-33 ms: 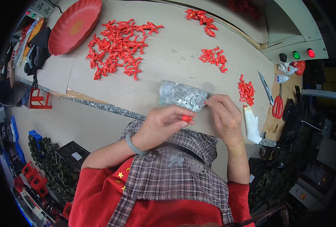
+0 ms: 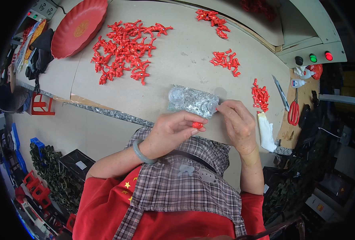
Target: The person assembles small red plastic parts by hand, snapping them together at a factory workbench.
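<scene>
Between the thumb and fingers of my left hand (image 2: 175, 126) is a small glossy red plastic figure part (image 2: 197, 125). My right hand (image 2: 238, 122) is pinched at the small clear round dish (image 2: 212, 106), with a tiny red piece (image 2: 217, 108) showing at its fingertips. That dish stands at the right end of a speckled stone slab (image 2: 195, 100). A larger clear round dish (image 2: 176, 95) sits on the slab's left end. Small red pieces (image 2: 260, 96) lie heaped to the right of my right hand, and another scatter of red pieces (image 2: 226, 62) lies farther back.
A big pile of red figures (image 2: 123, 52) covers the table's left, beside a red scalloped tray (image 2: 79, 30). More red figures (image 2: 213, 22) lie at the back. At right are a utility knife (image 2: 280, 93), red-handled scissors (image 2: 293, 113), a white cloth (image 2: 266, 132) and a glue bottle (image 2: 298, 83).
</scene>
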A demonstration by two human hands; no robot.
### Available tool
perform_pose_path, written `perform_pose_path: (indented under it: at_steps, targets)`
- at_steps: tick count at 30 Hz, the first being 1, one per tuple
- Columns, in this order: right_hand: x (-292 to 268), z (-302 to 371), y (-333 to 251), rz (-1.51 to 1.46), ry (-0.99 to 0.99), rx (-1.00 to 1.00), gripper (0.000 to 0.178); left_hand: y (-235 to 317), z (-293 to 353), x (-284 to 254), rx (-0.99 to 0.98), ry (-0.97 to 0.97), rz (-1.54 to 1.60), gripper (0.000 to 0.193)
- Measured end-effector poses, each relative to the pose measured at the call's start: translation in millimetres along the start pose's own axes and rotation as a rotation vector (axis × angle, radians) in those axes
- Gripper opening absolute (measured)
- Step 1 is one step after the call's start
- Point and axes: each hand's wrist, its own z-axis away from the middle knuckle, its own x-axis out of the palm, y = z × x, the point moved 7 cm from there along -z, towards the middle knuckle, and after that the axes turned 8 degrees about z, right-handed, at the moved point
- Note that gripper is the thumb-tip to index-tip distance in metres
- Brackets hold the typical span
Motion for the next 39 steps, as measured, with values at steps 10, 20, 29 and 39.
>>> perform_pose_path:
  at_steps: [10,20,29,39]
  targets:
    - [-9.3,-0.3,-8.1,0.059,0.012,-0.023,0.026,0.5,-5.4,-3.3,0.058,-0.009,-0.052,0.027]
    - [6.2,20.7,18.1,-0.831,-0.010,0.650,0.011,-0.1,-6.2,-3.6,0.004,-0.007,-0.092,0.028]
    - [8.4,21.4,-8.1,-0.899,0.013,0.585,0.012,2.6,-9.4,1.1,0.039,0.008,0.045,0.026]
    - [9.7,21.6,-22.4,-0.650,0.088,0.468,0.011,4.3,-8.9,-2.5,0.140,0.011,0.032,0.025]
